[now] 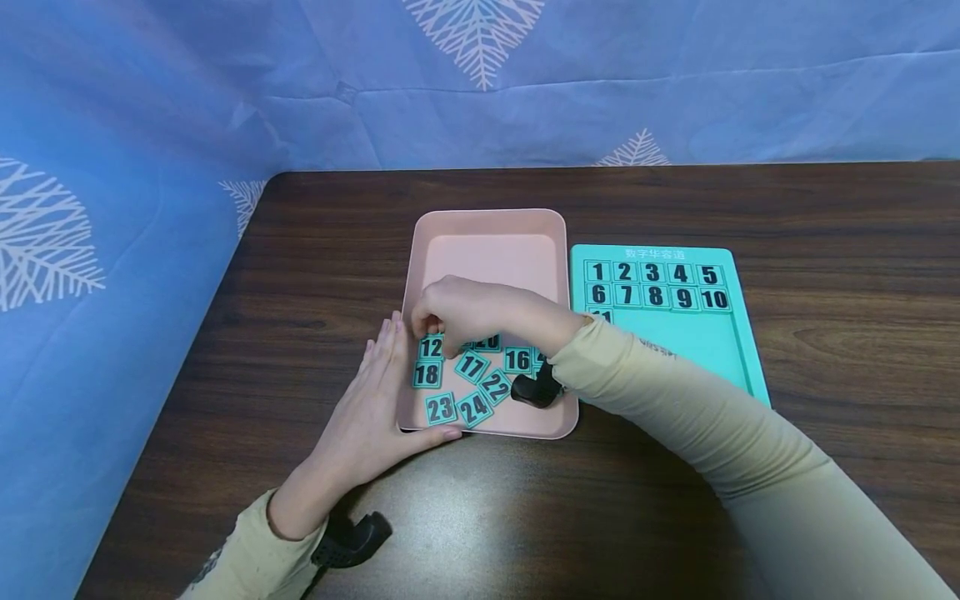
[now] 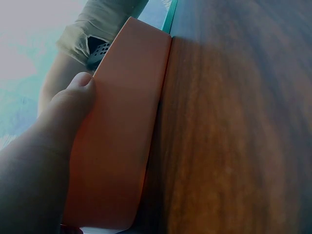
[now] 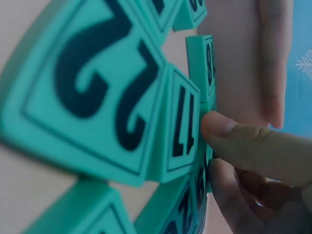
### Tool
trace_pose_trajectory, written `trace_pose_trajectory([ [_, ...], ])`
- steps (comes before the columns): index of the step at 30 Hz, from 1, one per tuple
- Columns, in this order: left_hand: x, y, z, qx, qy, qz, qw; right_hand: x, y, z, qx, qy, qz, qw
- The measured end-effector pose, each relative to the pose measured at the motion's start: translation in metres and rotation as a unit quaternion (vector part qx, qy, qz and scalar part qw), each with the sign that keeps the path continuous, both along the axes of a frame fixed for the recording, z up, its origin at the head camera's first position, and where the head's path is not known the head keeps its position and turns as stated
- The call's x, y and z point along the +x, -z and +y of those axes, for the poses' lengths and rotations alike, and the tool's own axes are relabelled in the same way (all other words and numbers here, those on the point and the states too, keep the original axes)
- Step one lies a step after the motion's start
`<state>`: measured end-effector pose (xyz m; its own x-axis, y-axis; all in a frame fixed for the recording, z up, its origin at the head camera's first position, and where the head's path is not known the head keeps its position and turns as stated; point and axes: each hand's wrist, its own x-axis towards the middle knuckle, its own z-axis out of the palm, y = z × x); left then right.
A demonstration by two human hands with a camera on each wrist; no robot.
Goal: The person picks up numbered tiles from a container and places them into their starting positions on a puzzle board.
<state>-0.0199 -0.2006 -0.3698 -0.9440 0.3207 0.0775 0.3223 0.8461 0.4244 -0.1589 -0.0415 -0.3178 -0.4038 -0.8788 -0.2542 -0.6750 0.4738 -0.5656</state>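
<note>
My left hand (image 1: 367, 412) lies along the left wall of a pink tray (image 1: 491, 258), fingers straight and thumb at its near edge. In the left wrist view the thumb (image 2: 80, 92) presses the tray's side. My right hand (image 1: 480, 308) reaches into the tray, fingers curled. Its thumb and fingertips pinch at the green number 12 tile (image 1: 431, 348), beside the number 18 tile (image 1: 427, 375). In the right wrist view the thumb (image 3: 222, 124) overlaps the tile edges; the number 17 tile (image 3: 181, 126) and number 22 tile (image 3: 92, 83) lie nearer the camera.
Loose tiles such as the number 23 tile (image 1: 441, 408) and number 24 tile (image 1: 475, 409) lie in the tray's near part. To its right sits a turquoise number board (image 1: 697, 337) with tiles 1 to 10 in two rows and 11 below, partly covered by the right sleeve (image 1: 675, 400).
</note>
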Motion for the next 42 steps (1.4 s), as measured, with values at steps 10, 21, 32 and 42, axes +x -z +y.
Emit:
trace_pose_trajectory([
  [10, 0.0006, 0.0003, -0.0008, 0.008, 0.01, 0.014, 0.9998, 0.0036, 0.0017, -0.0028, 0.0, -0.022, 0.012, 1.0],
  [21, -0.0001, -0.0003, -0.0003, -0.002, 0.002, 0.004, 1.0, 0.0051, 0.0035, -0.0029, -0.003, -0.025, 0.019, 1.0],
  [32, -0.0009, -0.001, -0.0007, 0.001, 0.004, 0.01, 0.9999, 0.0049, 0.003, -0.0033, 0.009, -0.017, 0.021, 1.0],
  [42, -0.0007, -0.0008, -0.0001, 0.0, -0.004, -0.006, 1.0, 0.0068, -0.0035, 0.0057, -0.035, -0.02, 0.026, 0.999],
])
